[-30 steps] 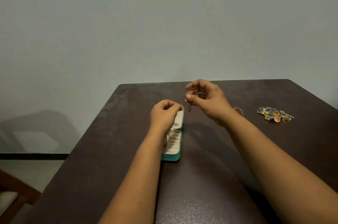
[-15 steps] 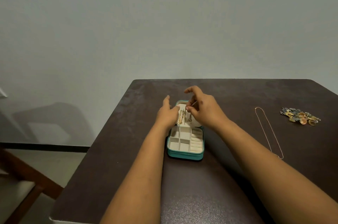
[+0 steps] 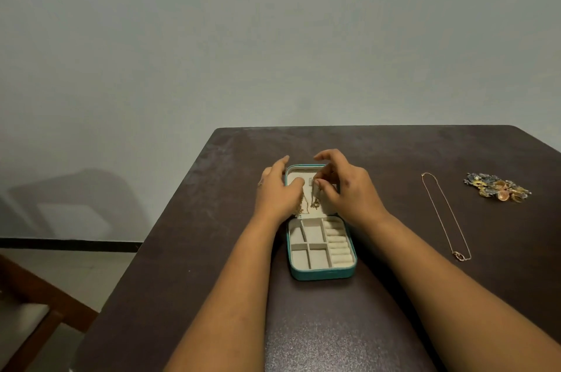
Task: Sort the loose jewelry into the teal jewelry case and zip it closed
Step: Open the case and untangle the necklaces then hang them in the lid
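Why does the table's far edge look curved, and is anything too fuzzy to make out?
Head view: the wide-angle lens bows the table edge; dim, soft light, a faint shadow on the wall; the jewelry pile is too small to tell piece by piece.

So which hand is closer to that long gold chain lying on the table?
Right. The right hand is over the open teal case, nearer the chain; the left hand is on the case's far side.
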